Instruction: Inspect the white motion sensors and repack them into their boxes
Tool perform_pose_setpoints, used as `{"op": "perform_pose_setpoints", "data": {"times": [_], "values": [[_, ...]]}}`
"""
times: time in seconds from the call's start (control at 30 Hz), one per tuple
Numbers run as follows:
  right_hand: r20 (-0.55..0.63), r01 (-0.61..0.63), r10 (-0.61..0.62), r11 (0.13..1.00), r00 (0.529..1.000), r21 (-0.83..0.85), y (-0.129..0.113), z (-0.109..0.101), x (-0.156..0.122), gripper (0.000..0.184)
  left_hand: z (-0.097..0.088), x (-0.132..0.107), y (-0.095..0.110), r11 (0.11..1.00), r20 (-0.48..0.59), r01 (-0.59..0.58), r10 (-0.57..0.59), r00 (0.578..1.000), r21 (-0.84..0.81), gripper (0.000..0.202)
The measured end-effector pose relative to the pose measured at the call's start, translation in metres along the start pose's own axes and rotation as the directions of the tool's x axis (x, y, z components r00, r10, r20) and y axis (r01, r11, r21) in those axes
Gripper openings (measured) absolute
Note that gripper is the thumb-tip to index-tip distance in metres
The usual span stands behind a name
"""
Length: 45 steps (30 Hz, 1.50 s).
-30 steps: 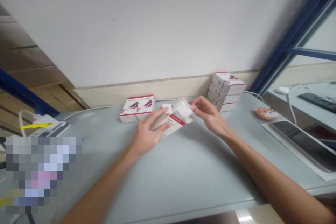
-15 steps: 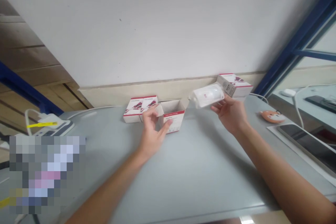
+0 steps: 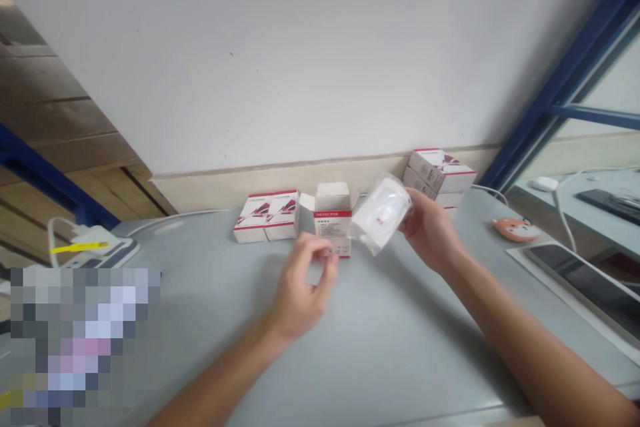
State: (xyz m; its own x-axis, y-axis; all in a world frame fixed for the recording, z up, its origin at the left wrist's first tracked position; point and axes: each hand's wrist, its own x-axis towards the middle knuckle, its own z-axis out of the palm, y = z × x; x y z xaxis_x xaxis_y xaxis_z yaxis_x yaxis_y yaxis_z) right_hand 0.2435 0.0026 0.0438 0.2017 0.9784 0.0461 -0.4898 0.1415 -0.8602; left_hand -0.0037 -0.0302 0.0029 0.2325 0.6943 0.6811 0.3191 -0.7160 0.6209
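My right hand (image 3: 427,227) grips a white detector in a clear plastic bag (image 3: 383,213), tilted above the table just right of an opened box. That small white and red box (image 3: 333,230), lettered DETECTOR, stands upright with its top flaps raised. In front of it is my left hand (image 3: 305,287), its thumb and forefinger curved and apart, with nothing visible between them. Whether its fingertips touch the box front I cannot tell. Two closed boxes (image 3: 267,215) of the same print sit side by side to the left.
More such boxes (image 3: 443,173) are stacked by the wall at the right. An orange animal-faced object (image 3: 517,229) and a dark phone-like slab (image 3: 590,287) lie on the right. A white power strip (image 3: 103,250) with cables is at the left, behind a pixelated patch.
My left hand has let go of the opened box and come down toward me. The box now faces me more squarely. My right hand has brought the bagged detector lower and turned it.
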Motion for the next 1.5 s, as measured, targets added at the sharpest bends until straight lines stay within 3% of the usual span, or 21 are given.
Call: {"op": "perform_pose_setpoints", "data": {"times": [0.03,0.1,0.17,0.23,0.33,0.47,0.57,0.73,0.8,0.9,1.03,1.13,1.33,1.5], "values": [[0.014,0.01,-0.01,1.0,1.0,-0.025,0.001,0.002,-0.002,0.022,0.004,-0.004,0.007,0.978,0.139,0.163,-0.145,0.98,-0.127,0.012],[0.032,0.035,-0.033,0.997,0.999,-0.07,0.003,0.006,-0.007,0.024,0.011,-0.009,0.018,0.861,0.331,0.402,-0.298,0.895,-0.311,0.025],[0.042,0.056,-0.052,0.993,0.998,-0.107,0.005,0.01,-0.012,0.025,0.016,-0.009,0.022,0.734,0.432,0.547,-0.375,0.82,-0.403,0.038],[0.058,0.072,-0.065,0.988,0.996,-0.135,0.007,0.013,-0.016,0.025,0.017,-0.006,0.023,0.65,0.453,0.618,-0.434,0.779,-0.441,0.044],[0.062,0.104,-0.095,0.981,0.994,-0.162,0.009,0.014,-0.017,0.024,0.014,-0.001,0.022,0.622,0.411,0.639,-0.49,0.768,-0.452,0.044],[-0.003,0.183,-0.187,0.964,0.982,-0.193,0.008,0.011,-0.015,0.021,0.008,0.004,0.02,0.692,0.34,0.583,-0.474,0.812,-0.426,0.034],[0.0,0.219,-0.223,0.958,0.975,-0.188,0.007,0.011,-0.015,0.021,0.006,0.005,0.018,0.666,0.321,0.573,-0.475,0.82,-0.478,0.032],[0.052,0.213,-0.207,0.957,0.977,-0.195,0.008,0.016,-0.02,0.02,0.01,0.002,0.017,0.408,0.44,0.666,-0.521,0.731,-0.625,0.038],[0.068,0.236,-0.226,0.94,0.972,-0.247,0.007,0.017,-0.023,0.021,0.013,0.0,0.016,0.352,0.52,0.709,-0.497,0.695,-0.611,0.044],[0.14,0.335,-0.304,0.858,0.942,-0.389,0.005,0.019,-0.029,0.021,0.015,-0.004,0.015,0.343,0.592,0.742,-0.45,0.668,-0.576,0.053],[0.338,0.553,-0.438,0.643,0.833,-0.53,0.002,0.018,-0.036,0.017,0.014,-0.002,0.017,0.349,0.654,0.774,-0.415,0.633,-0.528,0.057],[0.408,0.627,-0.477,0.559,0.778,-0.543,0.003,0.017,-0.037,0.01,0.01,0.002,0.022,0.367,0.717,0.803,-0.372,0.59,-0.47,0.059],[0.335,0.655,-0.594,0.474,0.731,-0.588,0.006,0.017,-0.036,0.007,0.011,0.002,0.024,0.341,0.743,0.82,-0.359,0.565,-0.459,0.071],[0.212,0.651,-0.665,0.528,0.717,-0.545,0.001,0.019,-0.032,0.013,0.013,0.001,0.021,0.371,0.76,0.827,-0.351,0.547,-0.423,0.07]]}}
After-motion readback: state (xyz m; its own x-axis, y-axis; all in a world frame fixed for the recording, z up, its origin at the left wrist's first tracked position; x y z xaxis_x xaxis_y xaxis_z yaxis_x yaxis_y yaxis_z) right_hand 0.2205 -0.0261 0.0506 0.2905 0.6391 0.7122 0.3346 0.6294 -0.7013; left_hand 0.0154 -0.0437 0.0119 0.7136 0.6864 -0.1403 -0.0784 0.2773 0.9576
